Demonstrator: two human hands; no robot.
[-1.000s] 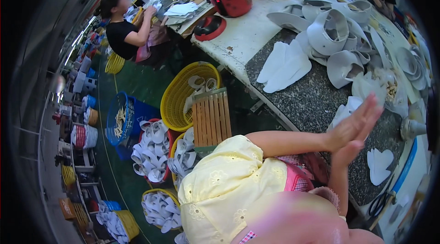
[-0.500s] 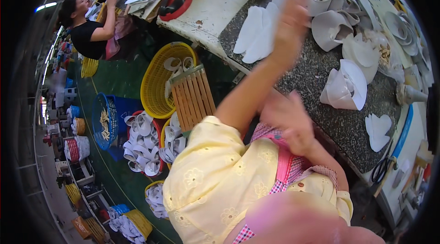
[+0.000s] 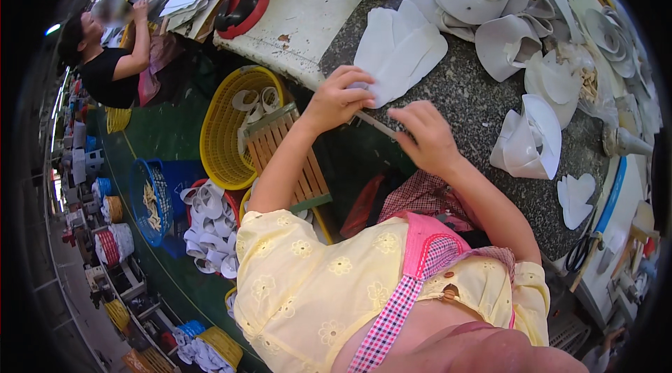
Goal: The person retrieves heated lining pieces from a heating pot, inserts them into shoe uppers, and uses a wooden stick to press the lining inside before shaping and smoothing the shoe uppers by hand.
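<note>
My left hand is at the front edge of the dark speckled tabletop, fingers bent and pressed together beside the tip of a fan of flat white cut pieces. What lies between those fingers is hidden. A thin pale strip shows between my two hands; I cannot tell whether it is held or is the table's edge. To the right, my right hand hovers near the strip's other end, fingers curved and apart, with nothing visible in it. A curled white visor-like piece stands farther right on the table.
More curled pieces pile up at the back. Below left stand a yellow basket, a slatted wooden stool and a blue basket. A red-black appliance sits on the far table end. Scissors lie right. Another person works beyond.
My left hand has drawn back from the far pile to the table's near edge. My right hand has moved up and left from near my body. The flat white pieces are fanned out more.
</note>
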